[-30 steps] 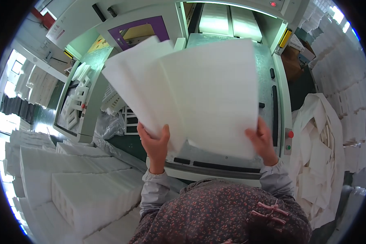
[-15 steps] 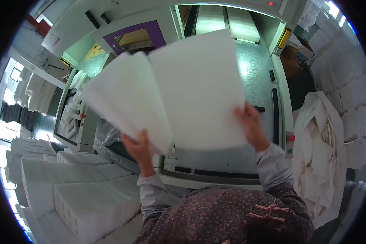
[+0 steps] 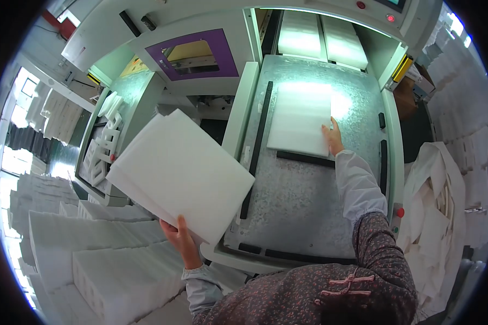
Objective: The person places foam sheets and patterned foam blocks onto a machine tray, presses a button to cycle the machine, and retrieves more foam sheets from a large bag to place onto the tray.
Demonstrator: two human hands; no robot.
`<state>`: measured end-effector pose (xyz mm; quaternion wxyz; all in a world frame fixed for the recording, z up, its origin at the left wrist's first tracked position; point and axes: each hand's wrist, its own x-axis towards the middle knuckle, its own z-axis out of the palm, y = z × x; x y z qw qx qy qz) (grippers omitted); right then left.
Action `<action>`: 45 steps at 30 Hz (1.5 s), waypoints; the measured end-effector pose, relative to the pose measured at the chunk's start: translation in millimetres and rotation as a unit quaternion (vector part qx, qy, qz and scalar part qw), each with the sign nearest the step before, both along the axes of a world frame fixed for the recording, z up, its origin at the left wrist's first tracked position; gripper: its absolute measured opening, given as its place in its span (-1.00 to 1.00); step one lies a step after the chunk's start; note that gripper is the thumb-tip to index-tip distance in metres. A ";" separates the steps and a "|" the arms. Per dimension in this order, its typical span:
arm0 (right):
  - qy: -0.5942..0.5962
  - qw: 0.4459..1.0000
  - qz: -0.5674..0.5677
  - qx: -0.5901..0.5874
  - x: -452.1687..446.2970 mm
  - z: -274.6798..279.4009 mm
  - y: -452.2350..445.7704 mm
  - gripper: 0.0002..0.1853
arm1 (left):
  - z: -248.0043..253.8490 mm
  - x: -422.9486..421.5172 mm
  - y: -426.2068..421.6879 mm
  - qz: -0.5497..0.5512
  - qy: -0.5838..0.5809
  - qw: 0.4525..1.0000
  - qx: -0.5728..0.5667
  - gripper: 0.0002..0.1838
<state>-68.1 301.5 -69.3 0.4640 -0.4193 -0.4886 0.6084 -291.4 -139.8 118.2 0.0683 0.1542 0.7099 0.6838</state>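
A white foam slab (image 3: 184, 173), tilted and seemingly more than one layer thick, is gripped at its lower edge by my left hand (image 3: 180, 238), left of the machine bed. Another white slab (image 3: 300, 119) lies flat on the metal bed (image 3: 298, 211), its near edge along a short black strip (image 3: 306, 159) and its left side beside a long black strip (image 3: 259, 146). My right hand (image 3: 332, 135) is at that slab's right edge, with thumb and fingers partly around it. Whether the fingers press on it is hard to tell.
Two white slabs (image 3: 300, 35) lie in the lit machine opening behind the bed. Stacked white foam blocks (image 3: 127, 271) stand at lower left. A red button (image 3: 400, 212) is on the bed's right rim, beside a white sack (image 3: 431, 216) of scraps.
The white slabs held between both hands have been parted. One now lies on the bed under my right hand, which moved forward; the other stays in my left hand, lower and to the left.
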 end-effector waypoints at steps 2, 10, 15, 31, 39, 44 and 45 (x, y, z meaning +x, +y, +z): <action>-0.068 0.998 0.006 0.016 -6.6 -13.5 4.5 -0.45 | -0.3 1.1 3.0 -0.013 -0.018 1.000 0.005 -0.56; -0.453 0.882 0.002 0.130 -21.8 -22.6 11.1 -0.40 | -10.6 4.4 24.0 -0.043 -0.116 0.991 0.057 -0.56; -0.482 0.854 -0.022 0.195 -29.2 -18.4 -9.8 -0.39 | -13.6 8.0 28.9 -0.062 -0.149 0.984 0.068 -0.55; -0.251 0.930 0.219 0.152 -13.1 204.3 -211.9 -0.54 | 5.0 41.6 42.2 -0.170 -0.041 0.984 -0.042 -0.48; 0.084 0.927 0.348 -0.115 31.1 216.3 -216.7 -0.56 | 11.3 54.2 22.0 -0.235 -0.173 0.950 0.107 -0.44; 0.216 0.915 0.233 -0.250 35.6 233.7 -262.9 -0.70 | 9.3 74.0 36.8 -0.311 -0.184 0.921 0.145 -0.45; 0.205 0.923 0.219 -0.242 37.5 233.7 -266.5 -0.70 | 4.8 78.0 37.5 -0.306 -0.190 0.923 0.137 -0.45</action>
